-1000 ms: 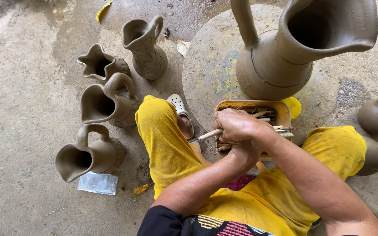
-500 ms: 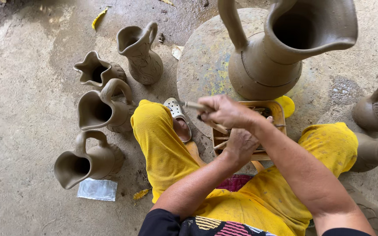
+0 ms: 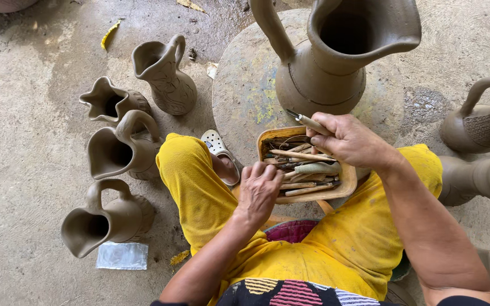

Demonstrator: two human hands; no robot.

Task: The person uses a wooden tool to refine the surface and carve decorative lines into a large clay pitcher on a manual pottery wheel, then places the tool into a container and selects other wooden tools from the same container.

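A bare concrete floor (image 3: 24, 170) fills the frame, unfired clay jugs along the left. At centre, the right hand (image 3: 351, 140) is closed around a thin carving tool (image 3: 308, 121), whose long axis points up-left toward the big jug (image 3: 336, 62) just above. The left hand (image 3: 259, 190), fingers curled loosely, rests on the tool tray (image 3: 344, 190), holding nothing.
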